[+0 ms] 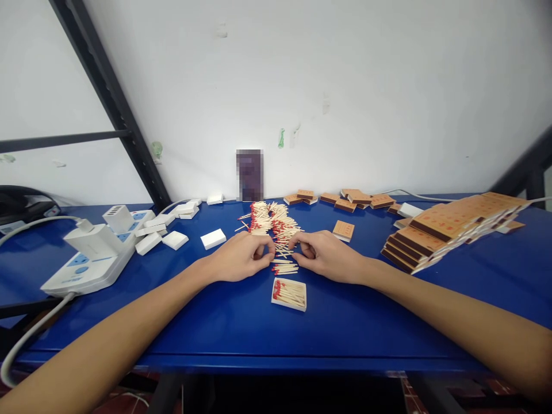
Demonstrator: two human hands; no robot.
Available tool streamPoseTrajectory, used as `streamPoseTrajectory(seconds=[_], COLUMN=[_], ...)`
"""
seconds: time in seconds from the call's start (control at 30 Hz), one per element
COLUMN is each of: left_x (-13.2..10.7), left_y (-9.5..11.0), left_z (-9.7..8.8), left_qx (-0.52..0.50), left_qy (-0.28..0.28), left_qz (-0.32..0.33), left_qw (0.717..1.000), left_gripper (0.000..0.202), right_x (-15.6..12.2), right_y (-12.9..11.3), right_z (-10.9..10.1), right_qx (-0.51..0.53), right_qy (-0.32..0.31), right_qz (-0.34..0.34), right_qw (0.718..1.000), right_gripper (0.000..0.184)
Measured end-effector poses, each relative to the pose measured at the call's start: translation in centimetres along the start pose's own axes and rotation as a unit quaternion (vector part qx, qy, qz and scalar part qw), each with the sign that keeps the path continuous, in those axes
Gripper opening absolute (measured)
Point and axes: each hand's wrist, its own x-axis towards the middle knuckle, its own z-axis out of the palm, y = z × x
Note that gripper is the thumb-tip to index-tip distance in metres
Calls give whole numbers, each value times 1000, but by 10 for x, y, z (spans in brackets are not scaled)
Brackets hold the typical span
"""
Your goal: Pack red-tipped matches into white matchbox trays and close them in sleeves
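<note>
A pile of red-tipped wooden matches (282, 227) lies on the blue table. At its near end, my left hand (244, 256) has curled fingers, thumb and index tips close together at the matches' left ends. From the other side my right hand (325, 257) brings a bent thumb and index finger to the right ends of the same matches. Exactly how many matches the fingertips grip is too small to tell. Just below, a small row of matches (285, 268) lies loose. Nearest me sits a white matchbox tray (290, 294) holding matches, heads to the left.
Several white trays (175, 240) lie left, beside a power strip (95, 259) with plugged-in chargers and cables. Orange matchbox sleeves (344, 230) lie behind my right hand, with more along the wall and a large stack (435, 230) at right. A pixelated dark panel (249, 175) stands against the wall.
</note>
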Motion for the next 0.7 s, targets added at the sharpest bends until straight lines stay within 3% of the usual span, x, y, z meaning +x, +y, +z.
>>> streamPoseTrajectory(seconds=[0.6,0.7], left_x=[5,9], left_y=[-4,-3], left_z=[4,6], left_qx=[48,45], left_qy=[19,26], left_qz=[-4,-1], left_qw=[999,999], left_gripper=[18,21], right_x=[2,-3], right_y=[-2,-7], right_z=[-4,-6], right_qx=[-29,-11], right_qy=[-6,-32], right_qz=[0,-12], right_qw=[1000,999], right_gripper=[9,7])
